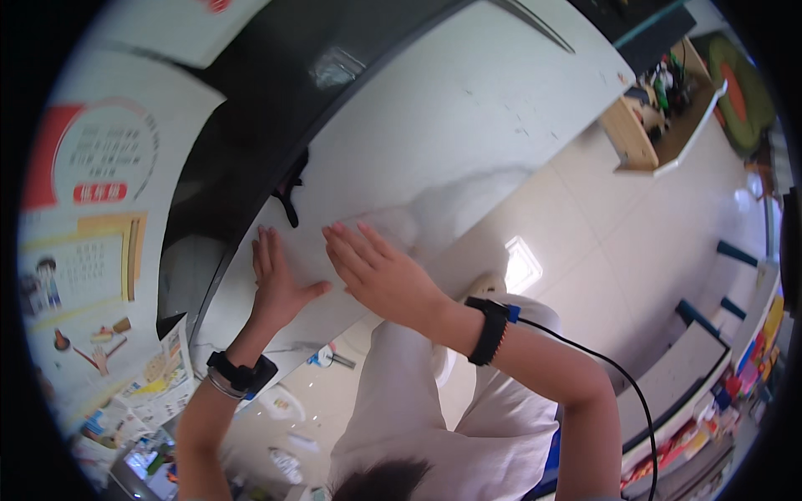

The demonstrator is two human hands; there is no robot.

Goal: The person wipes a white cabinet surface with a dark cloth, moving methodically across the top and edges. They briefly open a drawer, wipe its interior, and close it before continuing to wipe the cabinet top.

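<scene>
Both hands are over the near-left part of a white tabletop [438, 125]. My left hand [276, 285] holds nothing; its thumb is spread from the fingers, which point to the table's dark back edge. To its right, my right hand [382, 275] hovers or rests palm down with fingers extended; contact with the surface cannot be told. Just beyond the hands lies a small black object [291, 197] with a thin curved end, partly under the dark edge. A black strap with a device [492, 329] is round the right wrist, another [244, 376] round the left.
Beyond the tabletop is a glossy black panel [250, 113], with printed posters [100, 156] to the left. A thin metallic strip [539, 25] lies at the table's far end. An open wooden drawer [664, 138] holds small items. A black cable [614, 369] runs from the right wrist.
</scene>
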